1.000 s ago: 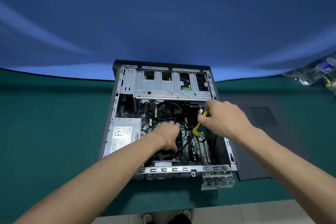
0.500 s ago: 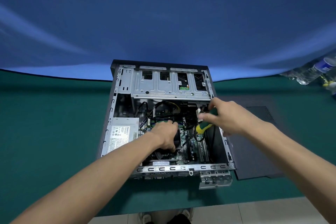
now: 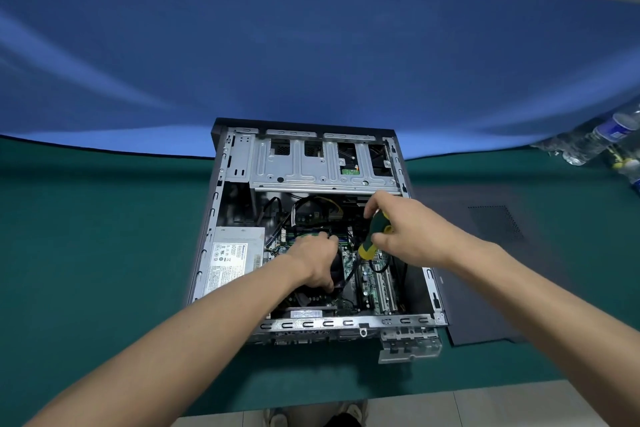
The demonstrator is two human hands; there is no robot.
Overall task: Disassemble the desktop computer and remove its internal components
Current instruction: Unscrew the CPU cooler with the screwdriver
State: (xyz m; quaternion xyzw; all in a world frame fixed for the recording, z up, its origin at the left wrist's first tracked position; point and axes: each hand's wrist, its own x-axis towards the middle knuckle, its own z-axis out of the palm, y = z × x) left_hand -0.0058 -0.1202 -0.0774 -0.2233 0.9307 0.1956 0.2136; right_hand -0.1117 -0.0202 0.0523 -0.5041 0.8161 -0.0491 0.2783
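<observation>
Green table [image 3: 86, 270]: one computer case [image 3: 311, 163], one screwdriver [image 3: 375, 236].

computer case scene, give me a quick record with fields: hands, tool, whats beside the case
case: open computer case lying on the green table
left hand: left hand gripping the black fan inside
right hand: right hand holding the screwdriver
psu: power supply still in the case
beside case: dark side panel flat on the right

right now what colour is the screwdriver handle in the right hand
Dark green and yellow screwdriver handle, clearest in the head view.
</observation>
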